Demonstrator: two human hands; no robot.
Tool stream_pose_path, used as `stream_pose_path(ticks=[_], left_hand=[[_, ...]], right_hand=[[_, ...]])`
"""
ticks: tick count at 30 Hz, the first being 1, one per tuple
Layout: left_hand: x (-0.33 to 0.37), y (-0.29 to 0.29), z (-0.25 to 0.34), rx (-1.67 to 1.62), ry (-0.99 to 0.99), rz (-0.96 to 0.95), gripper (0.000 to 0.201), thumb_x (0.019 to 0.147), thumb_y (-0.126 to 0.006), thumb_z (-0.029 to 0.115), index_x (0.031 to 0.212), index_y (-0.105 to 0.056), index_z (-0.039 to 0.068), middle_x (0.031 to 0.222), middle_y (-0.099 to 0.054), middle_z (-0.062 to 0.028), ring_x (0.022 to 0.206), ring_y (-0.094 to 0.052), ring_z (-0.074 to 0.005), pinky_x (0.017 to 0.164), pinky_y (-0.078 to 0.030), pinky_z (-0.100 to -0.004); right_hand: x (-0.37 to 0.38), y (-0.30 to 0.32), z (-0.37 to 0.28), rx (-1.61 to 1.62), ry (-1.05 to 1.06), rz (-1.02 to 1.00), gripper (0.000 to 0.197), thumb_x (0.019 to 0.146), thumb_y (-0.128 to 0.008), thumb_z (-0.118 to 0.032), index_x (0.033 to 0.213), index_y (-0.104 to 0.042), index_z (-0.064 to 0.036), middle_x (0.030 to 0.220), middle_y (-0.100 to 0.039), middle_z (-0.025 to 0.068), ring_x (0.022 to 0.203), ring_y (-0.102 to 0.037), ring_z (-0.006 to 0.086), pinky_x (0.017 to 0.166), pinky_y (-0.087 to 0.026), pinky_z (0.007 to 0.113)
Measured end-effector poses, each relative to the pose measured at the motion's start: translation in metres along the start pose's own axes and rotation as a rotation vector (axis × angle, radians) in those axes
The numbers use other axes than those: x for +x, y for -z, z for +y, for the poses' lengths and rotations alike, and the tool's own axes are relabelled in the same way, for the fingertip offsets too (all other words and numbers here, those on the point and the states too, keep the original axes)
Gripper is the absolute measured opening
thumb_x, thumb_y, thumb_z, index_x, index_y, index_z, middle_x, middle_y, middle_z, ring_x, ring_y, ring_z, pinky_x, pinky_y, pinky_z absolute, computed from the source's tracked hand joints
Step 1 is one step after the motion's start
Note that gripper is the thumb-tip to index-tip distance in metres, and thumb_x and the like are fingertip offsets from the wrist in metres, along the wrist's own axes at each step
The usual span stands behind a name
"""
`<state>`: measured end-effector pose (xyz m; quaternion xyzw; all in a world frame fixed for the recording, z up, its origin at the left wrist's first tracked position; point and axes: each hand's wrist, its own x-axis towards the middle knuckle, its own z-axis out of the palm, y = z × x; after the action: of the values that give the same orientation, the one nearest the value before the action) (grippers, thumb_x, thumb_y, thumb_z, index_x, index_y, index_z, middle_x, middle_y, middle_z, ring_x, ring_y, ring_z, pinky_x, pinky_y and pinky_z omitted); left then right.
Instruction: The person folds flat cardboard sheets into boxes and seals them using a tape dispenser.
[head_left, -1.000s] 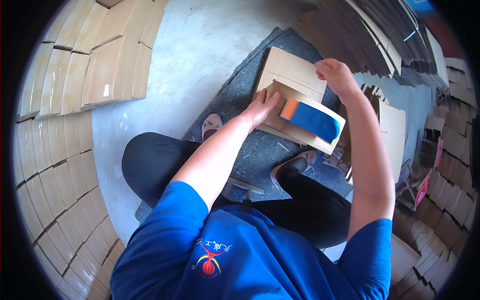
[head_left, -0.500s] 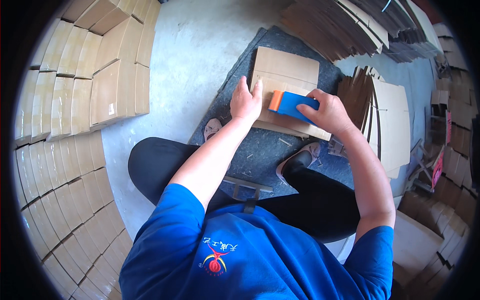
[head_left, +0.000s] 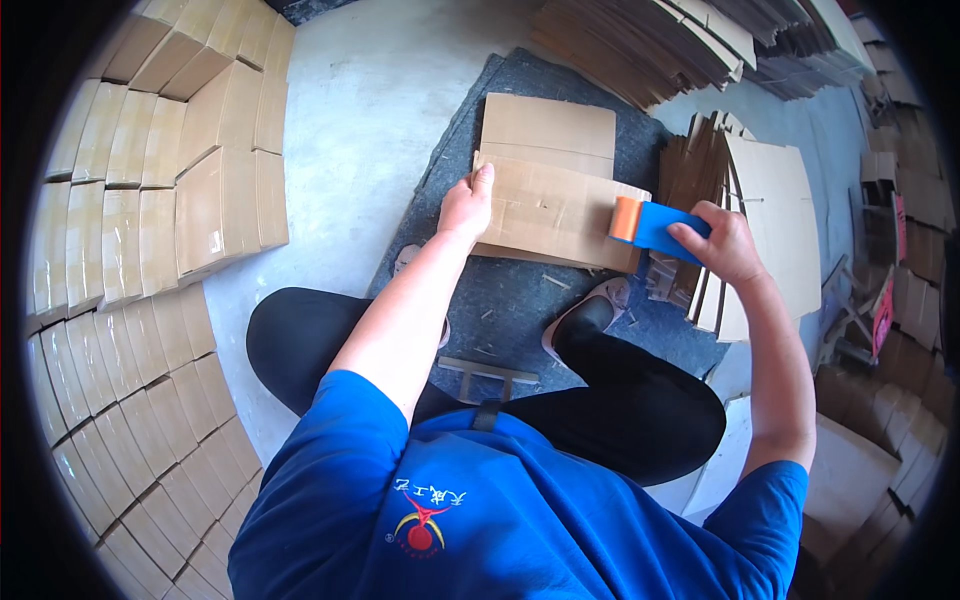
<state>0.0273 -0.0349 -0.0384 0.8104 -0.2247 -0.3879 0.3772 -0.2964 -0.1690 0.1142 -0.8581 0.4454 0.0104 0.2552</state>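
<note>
The carton (head_left: 545, 210) lies on the dark mat (head_left: 450, 155), in front of the seated person, with its long side running roughly from 9 to 3 o'clock. Its flap (head_left: 550, 130) spreads out toward 12 o'clock. At the carton's 9 o'clock end the left hand (head_left: 467, 205) grips the edge, thumb upward and the fingers closed around the corner, their tips hidden. At 3 o'clock the right hand (head_left: 727, 243) is curled around the blue body of the tape dispenser (head_left: 665, 228), thumb along its near side. The dispenser's orange end overlaps the carton's 3 o'clock end in this view; whether the two touch cannot be told.

Just past the carton, between 2 and 3 o'clock, stand brown sheets (head_left: 690, 170) packed on edge, with pale panels (head_left: 780, 215) against them. A larger pile (head_left: 630, 50) of sheets lies at 1 o'clock. The right shoe (head_left: 590, 310) rests on the mat between 5 and 6 o'clock, and a metal frame (head_left: 488, 372) shows at 7. Farther out, across the pale floor (head_left: 340, 150), stacked boxes (head_left: 140, 230) rise from 8 to 10 o'clock.
</note>
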Motion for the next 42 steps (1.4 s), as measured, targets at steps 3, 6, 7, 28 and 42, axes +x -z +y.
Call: stream_pose_path(ticks=[3,6,7,28,42], left_hand=[[-0.006,-0.001,0.009,0.008,0.010,-0.006,0.061,0.096,-0.049,0.057,0.118,-0.064,0.003,0.112,-0.068,-0.0214,0.112,-0.063,-0.0335,0.094,-0.047,-0.0389],[0.001,0.001,0.000,0.066,0.011,0.007,0.062,0.096,-0.046,0.058,0.121,-0.063,0.004,0.117,-0.066,-0.0222,0.115,-0.060,-0.0348,0.096,-0.046,-0.0403],[0.003,0.003,-0.003,0.102,0.007,0.014,0.063,0.096,-0.045,0.059,0.122,-0.062,0.004,0.119,-0.065,-0.0226,0.116,-0.060,-0.0357,0.097,-0.045,-0.0412],[-0.104,-0.126,0.098,1.000,-0.720,-0.232,0.103,0.071,-0.069,0.064,0.153,-0.025,0.021,0.161,-0.015,-0.0113,0.150,-0.004,-0.0289,0.114,0.004,-0.0657],[-0.096,-0.101,0.084,1.024,-0.744,-0.210,0.096,0.072,-0.070,0.056,0.151,-0.029,0.021,0.160,-0.018,-0.0078,0.150,-0.006,-0.0265,0.116,0.003,-0.0647]], right_hand=[[-0.015,0.011,0.034,0.005,-0.060,-0.001,0.044,0.084,-0.072,-0.044,0.085,-0.065,-0.0008,0.071,-0.064,0.0154,0.066,-0.067,0.0254,0.066,-0.054,0.036],[-0.011,-0.004,0.045,0.030,-0.059,-0.031,0.047,0.083,-0.072,-0.048,0.086,-0.066,-0.0014,0.070,-0.064,0.0139,0.066,-0.066,0.0238,0.066,-0.054,0.036],[-0.009,-0.005,0.047,0.064,-0.079,-0.042,0.050,0.082,-0.071,-0.051,0.087,-0.067,-0.0011,0.070,-0.064,0.0139,0.066,-0.066,0.0241,0.066,-0.054,0.037],[-0.019,-0.016,0.068,0.197,-0.146,-0.032,0.050,0.080,-0.072,-0.051,0.090,-0.070,-0.0021,0.073,-0.067,0.0149,0.068,-0.067,0.0238,0.066,-0.054,0.036],[-0.063,0.015,0.092,0.186,-0.288,-0.030,0.050,0.079,-0.072,-0.054,0.082,-0.069,-0.0035,0.071,-0.065,0.0121,0.067,-0.066,0.0207,0.068,-0.054,0.034]])
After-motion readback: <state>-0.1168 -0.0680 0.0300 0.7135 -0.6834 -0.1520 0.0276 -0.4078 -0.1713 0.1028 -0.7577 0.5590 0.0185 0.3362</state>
